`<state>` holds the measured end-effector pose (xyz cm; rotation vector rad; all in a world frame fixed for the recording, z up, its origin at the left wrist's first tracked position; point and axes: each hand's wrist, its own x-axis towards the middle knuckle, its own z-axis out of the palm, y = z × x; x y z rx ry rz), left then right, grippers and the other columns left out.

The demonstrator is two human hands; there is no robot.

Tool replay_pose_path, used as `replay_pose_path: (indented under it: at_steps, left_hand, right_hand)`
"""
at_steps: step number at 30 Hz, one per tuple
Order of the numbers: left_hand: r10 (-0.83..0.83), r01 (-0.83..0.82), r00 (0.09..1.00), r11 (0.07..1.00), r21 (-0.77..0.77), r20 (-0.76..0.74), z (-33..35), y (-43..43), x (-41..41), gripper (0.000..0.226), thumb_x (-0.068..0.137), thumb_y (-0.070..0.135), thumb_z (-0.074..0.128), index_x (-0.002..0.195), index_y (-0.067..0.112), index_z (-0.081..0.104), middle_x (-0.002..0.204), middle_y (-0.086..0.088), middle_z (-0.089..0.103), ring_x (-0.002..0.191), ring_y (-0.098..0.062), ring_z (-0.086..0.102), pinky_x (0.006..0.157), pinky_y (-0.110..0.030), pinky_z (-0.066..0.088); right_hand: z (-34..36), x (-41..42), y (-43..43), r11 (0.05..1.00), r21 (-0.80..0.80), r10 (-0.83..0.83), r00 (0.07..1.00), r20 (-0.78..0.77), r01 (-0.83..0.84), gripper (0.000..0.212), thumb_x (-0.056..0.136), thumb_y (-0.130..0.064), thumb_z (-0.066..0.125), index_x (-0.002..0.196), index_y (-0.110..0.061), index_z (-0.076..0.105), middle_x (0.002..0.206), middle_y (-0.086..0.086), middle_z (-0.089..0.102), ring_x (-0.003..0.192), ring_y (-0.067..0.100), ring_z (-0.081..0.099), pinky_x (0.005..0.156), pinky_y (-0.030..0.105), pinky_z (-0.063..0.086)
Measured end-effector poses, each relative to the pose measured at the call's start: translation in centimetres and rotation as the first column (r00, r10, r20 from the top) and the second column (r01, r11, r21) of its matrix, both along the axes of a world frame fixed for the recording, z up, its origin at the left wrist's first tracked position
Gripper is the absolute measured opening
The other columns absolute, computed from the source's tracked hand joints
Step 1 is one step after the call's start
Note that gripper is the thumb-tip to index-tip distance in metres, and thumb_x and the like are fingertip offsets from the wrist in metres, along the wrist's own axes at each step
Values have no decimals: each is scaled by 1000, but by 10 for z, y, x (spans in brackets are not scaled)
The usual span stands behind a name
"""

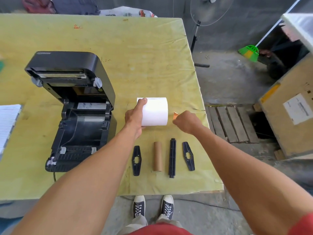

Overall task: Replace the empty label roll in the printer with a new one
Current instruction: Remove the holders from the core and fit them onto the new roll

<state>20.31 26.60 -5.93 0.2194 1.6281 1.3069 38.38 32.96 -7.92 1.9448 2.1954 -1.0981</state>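
- Head view, only one given: looking down on a yellow-green bench [105, 39] with an opened printer [74, 109] at the left, lid tipped back, roll bay bare
- New label roll [155, 111] to the right of the printer and apart from it, lying on its side or lifted just clear of the bench, cannot tell which; long axis running left to right across the view, curved white face up and toward the camera
- Left hand [135, 118] clamped on the left end of the roll, thumb hooked over the top edge, fingers hidden underneath; probably steadying it so it cannot turn
- Right hand [186, 122] just beside the right end of the roll, closed in a pinch on a small orange-brown strip [175, 114]; looks like a sealing tab or tape end, pulled away so the labels can feed free, a judgement only
- Nearer the front edge, four parts laid side by side in a row, long axes all pointing away from the camera: left roll guide [136, 160], empty cardboard core [157, 156], black spindle [172, 157], right roll guide [188, 156]
- Row kept apart and in order, likely for reassembly: spindle through the new roll, one guide on each end, then into the bay
- Old core already out, so removal judged done; new roll not yet on the spindle
- Lined notepad [7, 121] at the far left edge, no part in the task
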Motion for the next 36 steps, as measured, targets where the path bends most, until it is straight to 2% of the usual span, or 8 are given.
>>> replay_pose_path:
  at_steps: [2, 4, 11, 18, 24, 27, 30, 36]
  left_hand:
    - [-9, 8, 1000, 1000, 9, 6, 6, -3, -1, 28, 82, 41, 71, 86, 17, 56, 94, -7, 65, 84, -27, 65, 82, -42, 56]
    - [-9, 9, 1000, 1000, 14, 2, 11, -6, -2, 29, 82, 42, 71, 86, 17, 56, 93, -7, 65, 81, -27, 65, 81, -42, 55]
    - [-107, 106, 994, 994, 24, 16, 27, -15, -13, 38, 80, 51, 72, 92, 18, 57, 96, -9, 67, 84, -29, 67, 78, -41, 55]
    - [-232, 233, 972, 965, 120, -20, 30, -27, -29, 36, 68, 45, 79, 91, 19, 70, 92, -3, 72, 90, -28, 66, 88, -43, 52]
    - [-186, 180, 983, 968, 176, 13, 16, -40, -28, 30, 72, 36, 76, 84, 10, 68, 89, -10, 68, 79, -29, 65, 69, -36, 50]
    - [-194, 189, 981, 968, 168, 12, 8, -44, -28, 30, 75, 38, 75, 84, 10, 67, 92, -11, 68, 83, -30, 66, 68, -36, 52]
    - [-166, 160, 986, 975, 153, 30, 7, -45, -27, 22, 85, 33, 71, 82, 12, 64, 89, -8, 67, 82, -27, 65, 70, -36, 52]
    - [-119, 103, 989, 981, 162, 90, 10, -39, -25, 18, 88, 35, 67, 90, 17, 63, 91, -5, 65, 83, -25, 64, 74, -38, 50]
  right_hand:
    - [13, 0, -4, 960, -189, -267, 882, -387, 208, 32, 93, -36, 60, 95, -6, 73, 85, 7, 62, 70, 22, 57, 63, 31, 49]
    - [29, -1, -11, 898, -404, -398, 720, -568, 178, 45, 89, -53, 63, 110, -14, 72, 98, 5, 62, 85, 21, 63, 70, 34, 54]
    - [48, -27, -35, 940, -328, -276, 769, -576, 91, 58, 83, -51, 73, 125, -12, 62, 125, 3, 66, 110, 22, 64, 77, 33, 54]
    - [67, -37, -49, 886, -425, -418, 719, -555, 187, 53, 88, -55, 65, 113, -9, 67, 94, 6, 67, 83, 25, 65, 82, 39, 55]
    - [58, -33, -66, 867, -430, -474, 684, -555, 253, 57, 91, -63, 55, 109, -10, 69, 94, 6, 69, 85, 23, 67, 80, 39, 55]
    - [41, -24, -72, 871, -317, -488, 741, -460, 376, 49, 98, -50, 53, 107, -4, 68, 93, 10, 68, 76, 23, 65, 72, 36, 54]
    - [16, -11, -75, 972, -13, -235, 971, -38, 235, 35, 93, -28, 63, 109, 3, 65, 104, 21, 71, 89, 34, 69, 81, 44, 57]
    - [-10, -8, -87, 1000, -18, 15, 975, 222, -11, 30, 90, -29, 63, 109, -8, 51, 99, 11, 59, 82, 29, 55, 63, 33, 42]
